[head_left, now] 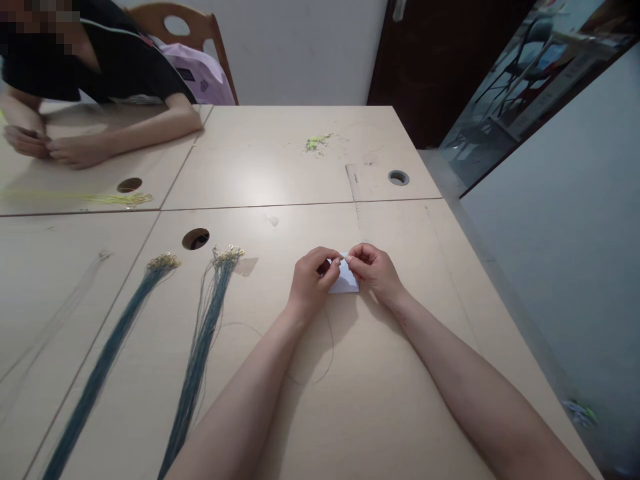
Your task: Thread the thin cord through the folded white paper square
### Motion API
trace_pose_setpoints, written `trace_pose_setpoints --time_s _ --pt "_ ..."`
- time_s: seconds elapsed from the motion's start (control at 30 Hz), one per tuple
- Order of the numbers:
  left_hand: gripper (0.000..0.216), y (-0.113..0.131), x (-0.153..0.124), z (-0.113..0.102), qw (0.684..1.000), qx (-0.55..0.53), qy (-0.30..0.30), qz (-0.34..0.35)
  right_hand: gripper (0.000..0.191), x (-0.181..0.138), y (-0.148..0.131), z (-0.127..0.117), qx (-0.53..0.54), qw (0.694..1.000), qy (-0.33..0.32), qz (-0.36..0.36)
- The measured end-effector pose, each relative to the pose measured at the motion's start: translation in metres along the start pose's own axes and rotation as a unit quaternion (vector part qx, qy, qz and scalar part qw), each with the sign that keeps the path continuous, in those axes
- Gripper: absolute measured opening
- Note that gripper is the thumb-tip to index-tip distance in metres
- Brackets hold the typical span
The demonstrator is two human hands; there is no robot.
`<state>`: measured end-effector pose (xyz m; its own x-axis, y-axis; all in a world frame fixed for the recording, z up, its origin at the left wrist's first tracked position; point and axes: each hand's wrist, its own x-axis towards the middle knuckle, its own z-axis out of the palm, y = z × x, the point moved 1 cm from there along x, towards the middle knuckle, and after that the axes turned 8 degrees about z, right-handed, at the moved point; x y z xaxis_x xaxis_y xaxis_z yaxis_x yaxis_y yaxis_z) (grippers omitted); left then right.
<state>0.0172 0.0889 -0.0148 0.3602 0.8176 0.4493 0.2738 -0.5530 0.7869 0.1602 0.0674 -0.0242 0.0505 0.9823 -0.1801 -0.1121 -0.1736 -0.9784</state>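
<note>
Above a small white card or paper [344,283] on the table, my two hands are close together with fingertips nearly meeting. My left hand [315,277] is closed in a pinch, and a thin dark cord [332,340] runs down from it and curls over the tabletop below. Facing it, my right hand [375,270] is pinched shut as well; whatever sits between its fingertips is too small to make out. To the left lie two bundles of dark teal cords, a nearer bundle [205,333] and a farther bundle [117,343], both with gold-coloured metal clasps at their tops.
A clear ruler [353,183] lies beyond my hands, near a grommet hole [399,177]. Yellow-green scraps [316,143] are scattered farther back. Across the table, a person [125,73] sits with forearms resting by yellow cords [120,199]. The table's right edge borders a floor gap.
</note>
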Motion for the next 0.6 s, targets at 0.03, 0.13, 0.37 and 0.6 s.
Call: trace_pose_setpoints --time_s 0.03,0.13,0.37,0.6 --pt "0.011 0.0002 0.0001 -0.0003 1.000 -0.004 -0.001 -0.003 0.015 -0.0002 -0.0004 -0.0001 0.004 1.000 -0.001 0.002" --pt "0.011 0.0021 0.0005 -0.0014 1.000 -0.005 0.004 -0.001 0.016 -0.0010 -0.0018 -0.0007 0.009 1.000 -0.002 0.001" --pt "0.009 0.0045 0.0009 -0.0016 0.999 -0.005 0.016 0.037 0.014 -0.0015 -0.0031 -0.0006 0.004 1.000 -0.006 -0.003" --pt "0.010 0.0021 0.0012 -0.0005 0.997 -0.004 0.010 0.072 0.014 -0.0009 -0.0024 -0.0010 0.002 1.000 -0.002 0.004"
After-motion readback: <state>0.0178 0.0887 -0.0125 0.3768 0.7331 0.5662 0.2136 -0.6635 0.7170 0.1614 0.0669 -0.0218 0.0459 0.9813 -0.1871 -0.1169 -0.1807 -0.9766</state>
